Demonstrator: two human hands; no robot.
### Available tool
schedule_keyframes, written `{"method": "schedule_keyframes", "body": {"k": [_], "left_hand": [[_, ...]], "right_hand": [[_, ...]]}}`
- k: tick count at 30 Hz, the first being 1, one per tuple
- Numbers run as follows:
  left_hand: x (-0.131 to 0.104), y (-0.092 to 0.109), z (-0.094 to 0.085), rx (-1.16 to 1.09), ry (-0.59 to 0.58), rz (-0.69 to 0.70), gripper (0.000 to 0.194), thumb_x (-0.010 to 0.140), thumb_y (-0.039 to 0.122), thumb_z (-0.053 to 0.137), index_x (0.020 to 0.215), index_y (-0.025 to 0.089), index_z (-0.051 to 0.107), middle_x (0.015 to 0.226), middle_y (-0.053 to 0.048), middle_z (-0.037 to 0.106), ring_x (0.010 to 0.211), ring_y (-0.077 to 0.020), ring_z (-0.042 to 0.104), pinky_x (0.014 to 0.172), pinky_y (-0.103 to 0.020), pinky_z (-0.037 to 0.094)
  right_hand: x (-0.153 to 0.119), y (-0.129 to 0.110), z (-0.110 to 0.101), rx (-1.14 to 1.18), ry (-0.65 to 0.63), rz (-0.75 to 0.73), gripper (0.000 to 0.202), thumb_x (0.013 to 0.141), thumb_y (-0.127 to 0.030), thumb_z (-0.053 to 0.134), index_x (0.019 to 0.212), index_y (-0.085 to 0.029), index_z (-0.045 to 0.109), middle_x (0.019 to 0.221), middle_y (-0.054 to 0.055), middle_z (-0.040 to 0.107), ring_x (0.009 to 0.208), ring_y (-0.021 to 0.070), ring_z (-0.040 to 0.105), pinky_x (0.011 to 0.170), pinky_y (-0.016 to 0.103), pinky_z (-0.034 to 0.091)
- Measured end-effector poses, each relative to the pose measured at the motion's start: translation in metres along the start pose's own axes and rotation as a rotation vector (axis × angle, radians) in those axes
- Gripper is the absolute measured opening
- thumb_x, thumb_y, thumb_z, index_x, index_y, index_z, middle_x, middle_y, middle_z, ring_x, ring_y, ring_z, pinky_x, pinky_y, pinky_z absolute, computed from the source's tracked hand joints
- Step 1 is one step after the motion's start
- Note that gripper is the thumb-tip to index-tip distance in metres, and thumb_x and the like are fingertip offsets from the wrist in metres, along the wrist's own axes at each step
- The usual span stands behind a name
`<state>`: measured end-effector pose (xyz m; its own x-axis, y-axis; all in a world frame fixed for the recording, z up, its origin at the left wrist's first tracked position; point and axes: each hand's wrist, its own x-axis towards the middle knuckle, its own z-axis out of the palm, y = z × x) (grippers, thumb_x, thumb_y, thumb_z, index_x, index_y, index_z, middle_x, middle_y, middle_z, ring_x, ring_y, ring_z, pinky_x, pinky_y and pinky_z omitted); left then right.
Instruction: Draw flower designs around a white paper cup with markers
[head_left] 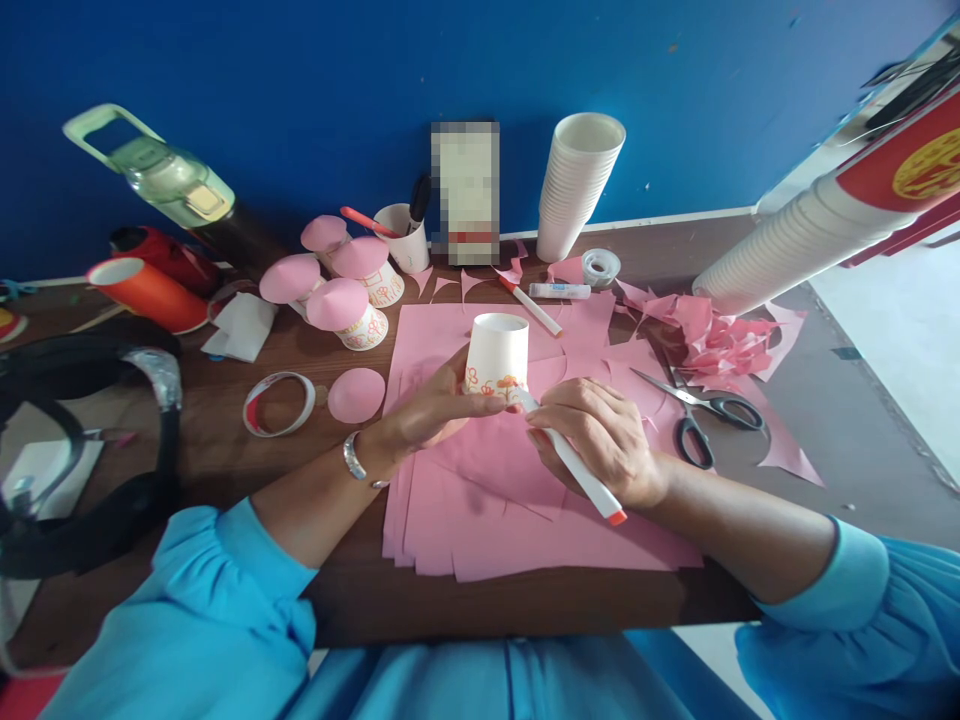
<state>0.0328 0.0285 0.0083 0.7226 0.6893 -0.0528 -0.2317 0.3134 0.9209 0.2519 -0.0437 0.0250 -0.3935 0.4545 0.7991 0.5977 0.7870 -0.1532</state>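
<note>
My left hand point(439, 400) grips a white paper cup point(498, 350) low on its left side. Orange flowers are drawn around the cup's lower part. In my right hand point(600, 435) is a white marker point(581, 470) with an orange end cap, its tip at the cup's lower right by a flower. Whether the tip touches the cup I cannot tell. Beneath both hands lies a stack of pink paper sheets point(480, 510). A pink paper disc point(357, 396) rests left of the stack, near several decorated cups with pink cone tops point(339, 304).
Scissors point(697, 400) and pink scraps point(720, 340) lie at right. Stacked cups point(576, 180) stand behind, near a tape roll point(601, 266) and glue stick point(559, 291). A bottle point(180, 190), orange cup point(150, 297), paper ring point(279, 404) and black headset-like object point(161, 440) are at left.
</note>
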Motion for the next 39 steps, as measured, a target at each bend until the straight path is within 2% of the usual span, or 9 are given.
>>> {"method": "schedule_keyframes", "body": {"k": [9, 15, 20, 24, 31, 35, 39], "left_hand": [[-0.0002, -0.0017, -0.0007, -0.053, 0.011, 0.006, 0.034, 0.087, 0.020, 0.090, 0.117, 0.021, 0.073, 0.107, -0.005, 0.077, 0.099, -0.0199, 0.074, 0.089, -0.035, 0.059], [-0.0003, -0.0054, -0.0046, -0.136, 0.040, 0.063, 0.023, 0.092, 0.024, 0.084, 0.113, 0.024, 0.077, 0.108, -0.003, 0.078, 0.105, -0.0199, 0.074, 0.094, -0.035, 0.062], [0.0023, -0.0019, -0.0009, -0.174, 0.067, 0.055, 0.034, 0.092, 0.029, 0.081, 0.125, 0.024, 0.076, 0.118, -0.007, 0.081, 0.115, -0.0266, 0.076, 0.099, -0.043, 0.063], [0.0021, 0.0000, 0.0023, -0.154, 0.069, 0.030, 0.039, 0.090, 0.030, 0.081, 0.127, 0.021, 0.074, 0.127, -0.011, 0.080, 0.119, -0.0313, 0.077, 0.101, -0.046, 0.062], [0.0000, -0.0063, -0.0044, -0.112, 0.033, 0.042, 0.035, 0.094, 0.028, 0.082, 0.128, 0.022, 0.074, 0.126, -0.011, 0.080, 0.114, -0.0262, 0.078, 0.096, -0.038, 0.062], [0.0010, -0.0034, -0.0015, -0.145, 0.078, 0.045, 0.034, 0.095, 0.029, 0.079, 0.128, 0.022, 0.073, 0.123, -0.011, 0.080, 0.107, -0.0254, 0.079, 0.095, -0.041, 0.062], [0.0004, -0.0009, -0.0001, -0.124, 0.061, 0.027, 0.031, 0.097, 0.030, 0.078, 0.127, 0.022, 0.073, 0.128, -0.010, 0.078, 0.108, -0.0250, 0.077, 0.094, -0.041, 0.062]], "right_hand": [[0.0009, -0.0001, 0.0009, 0.019, 0.024, -0.005, 0.018, 0.100, -0.009, 0.065, 0.114, -0.021, 0.063, 0.086, 0.002, 0.071, 0.072, 0.0179, 0.068, 0.063, 0.031, 0.059], [-0.0014, 0.0021, -0.0007, 0.066, 0.032, -0.028, 0.013, 0.104, -0.016, 0.065, 0.116, -0.020, 0.064, 0.091, 0.005, 0.070, 0.084, 0.0217, 0.074, 0.069, 0.035, 0.066], [-0.0049, 0.0064, 0.0024, 0.095, 0.042, -0.012, 0.017, 0.104, -0.016, 0.066, 0.121, -0.019, 0.065, 0.095, 0.007, 0.071, 0.103, 0.0272, 0.079, 0.077, 0.039, 0.070], [-0.0068, 0.0062, 0.0041, 0.114, 0.018, -0.027, 0.017, 0.102, -0.014, 0.069, 0.119, -0.015, 0.066, 0.096, 0.009, 0.072, 0.104, 0.0278, 0.080, 0.080, 0.038, 0.070], [-0.0060, 0.0037, 0.0010, 0.121, 0.019, -0.057, 0.018, 0.102, -0.015, 0.068, 0.120, -0.015, 0.066, 0.096, 0.009, 0.072, 0.099, 0.0265, 0.080, 0.075, 0.037, 0.070], [-0.0061, 0.0047, 0.0006, 0.099, 0.041, -0.049, 0.017, 0.103, -0.016, 0.068, 0.120, -0.015, 0.066, 0.096, 0.009, 0.072, 0.109, 0.0313, 0.080, 0.080, 0.042, 0.071], [-0.0069, 0.0046, 0.0023, 0.110, 0.024, -0.045, 0.014, 0.104, -0.015, 0.068, 0.117, -0.014, 0.065, 0.096, 0.008, 0.070, 0.115, 0.0318, 0.081, 0.081, 0.041, 0.072]]}}
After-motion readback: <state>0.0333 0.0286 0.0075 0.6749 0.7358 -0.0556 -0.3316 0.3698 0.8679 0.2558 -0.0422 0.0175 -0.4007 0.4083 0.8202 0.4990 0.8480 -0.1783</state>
